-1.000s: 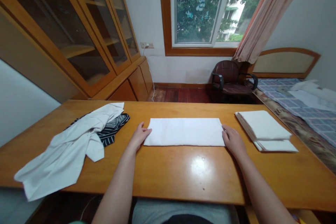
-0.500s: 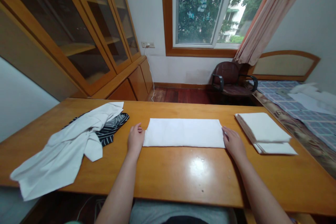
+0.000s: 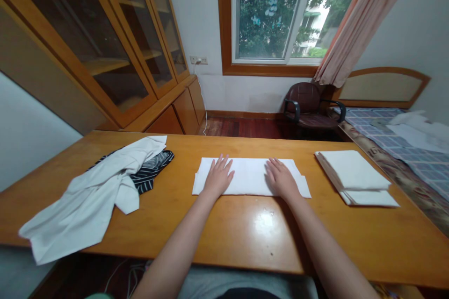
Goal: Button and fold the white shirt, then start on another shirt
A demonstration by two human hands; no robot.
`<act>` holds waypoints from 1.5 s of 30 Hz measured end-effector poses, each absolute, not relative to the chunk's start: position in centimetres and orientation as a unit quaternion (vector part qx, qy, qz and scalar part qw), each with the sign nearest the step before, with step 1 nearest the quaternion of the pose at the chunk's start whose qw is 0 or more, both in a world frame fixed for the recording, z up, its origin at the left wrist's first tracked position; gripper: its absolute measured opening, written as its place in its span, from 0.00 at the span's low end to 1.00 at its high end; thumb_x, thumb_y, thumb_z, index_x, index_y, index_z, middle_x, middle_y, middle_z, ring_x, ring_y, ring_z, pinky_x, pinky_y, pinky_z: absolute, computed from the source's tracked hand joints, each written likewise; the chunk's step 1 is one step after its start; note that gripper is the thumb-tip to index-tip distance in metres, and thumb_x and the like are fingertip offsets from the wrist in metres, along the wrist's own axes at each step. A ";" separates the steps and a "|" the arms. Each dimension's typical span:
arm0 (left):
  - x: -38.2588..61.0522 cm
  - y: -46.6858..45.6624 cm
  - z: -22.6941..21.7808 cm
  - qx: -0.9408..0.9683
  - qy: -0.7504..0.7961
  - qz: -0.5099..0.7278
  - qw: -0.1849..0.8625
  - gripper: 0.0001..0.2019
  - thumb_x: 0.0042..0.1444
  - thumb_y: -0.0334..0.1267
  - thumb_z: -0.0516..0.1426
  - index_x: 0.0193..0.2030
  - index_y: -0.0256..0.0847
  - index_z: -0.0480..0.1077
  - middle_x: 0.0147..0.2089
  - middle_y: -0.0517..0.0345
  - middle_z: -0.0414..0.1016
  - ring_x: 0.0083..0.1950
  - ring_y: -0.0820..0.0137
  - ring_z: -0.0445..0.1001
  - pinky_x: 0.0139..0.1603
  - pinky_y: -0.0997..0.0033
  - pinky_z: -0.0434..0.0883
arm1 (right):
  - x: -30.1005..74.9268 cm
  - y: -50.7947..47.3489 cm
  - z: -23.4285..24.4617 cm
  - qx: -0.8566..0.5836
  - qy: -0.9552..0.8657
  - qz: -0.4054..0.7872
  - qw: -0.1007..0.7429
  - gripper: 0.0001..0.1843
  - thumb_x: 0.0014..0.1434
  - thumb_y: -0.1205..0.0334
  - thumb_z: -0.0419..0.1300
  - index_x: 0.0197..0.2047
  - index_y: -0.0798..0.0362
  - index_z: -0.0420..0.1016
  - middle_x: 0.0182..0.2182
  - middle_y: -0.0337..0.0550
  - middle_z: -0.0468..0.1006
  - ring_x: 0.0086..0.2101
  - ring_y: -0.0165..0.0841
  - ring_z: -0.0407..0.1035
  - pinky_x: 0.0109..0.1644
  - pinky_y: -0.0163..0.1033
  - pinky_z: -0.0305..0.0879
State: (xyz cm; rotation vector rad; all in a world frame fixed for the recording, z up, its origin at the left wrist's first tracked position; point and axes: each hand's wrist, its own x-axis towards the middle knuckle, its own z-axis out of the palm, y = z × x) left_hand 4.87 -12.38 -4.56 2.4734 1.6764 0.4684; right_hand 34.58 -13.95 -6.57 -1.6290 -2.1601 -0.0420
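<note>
A white cloth, folded into a long flat strip, lies crosswise in front of me on the wooden table. My left hand rests on its left part, palm down with the fingers spread. On the right part lies my right hand, its fingers stretched out. Both ends of the cloth stick out past my hands. Neither hand grips anything. What kind of fabric item the cloth is, I cannot tell.
At the left, a crumpled white cloth lies over a black striped cloth and hangs past the front edge. A folded off-white stack sits at the right. Beyond the table stand a glass-door cabinet, an armchair and a bed.
Both hands have let go of the folded cloth's two ends and moved inward onto its top, fingers now flat. The cloth has stayed in place.
</note>
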 end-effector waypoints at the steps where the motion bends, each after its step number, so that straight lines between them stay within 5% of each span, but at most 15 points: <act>1: 5.1 -12.1 -4.9 0.818 0.554 0.145 0.060 0.25 0.68 0.45 0.47 0.70 0.42 0.61 0.76 0.50 0.51 0.77 0.54 0.43 0.76 0.45 0.41 | 33.8 -13.5 -6.5 -0.585 -0.787 -0.005 0.194 0.27 0.69 0.57 0.47 0.66 0.57 0.67 0.66 0.54 0.65 0.66 0.47 0.57 0.70 0.57 0.53; 8: 2.9 -10.6 -6.6 0.794 0.592 0.120 0.070 0.29 0.69 0.51 0.45 0.72 0.43 0.57 0.76 0.49 0.51 0.77 0.54 0.46 0.75 0.46 0.38 | 35.7 -12.2 -7.2 -0.628 -0.770 0.033 0.105 0.32 0.71 0.48 0.43 0.69 0.58 0.61 0.70 0.55 0.57 0.69 0.45 0.50 0.71 0.58 0.47; 19: -0.6 -10.5 -6.8 0.763 0.627 0.130 0.082 0.28 0.69 0.50 0.45 0.72 0.42 0.57 0.76 0.48 0.49 0.77 0.57 0.45 0.75 0.50 0.37 | 40.0 -12.7 -9.3 -0.668 -0.735 0.013 0.115 0.35 0.70 0.44 0.42 0.71 0.58 0.58 0.70 0.56 0.56 0.69 0.47 0.50 0.71 0.56 0.48; 45: -3.9 -10.9 -6.2 0.773 0.611 0.137 0.102 0.25 0.69 0.43 0.45 0.71 0.47 0.58 0.75 0.53 0.52 0.77 0.59 0.46 0.76 0.45 0.35 | 43.3 -15.3 -9.2 -0.664 -0.740 0.002 0.108 0.31 0.71 0.49 0.40 0.72 0.49 0.57 0.71 0.47 0.55 0.70 0.42 0.49 0.71 0.59 0.47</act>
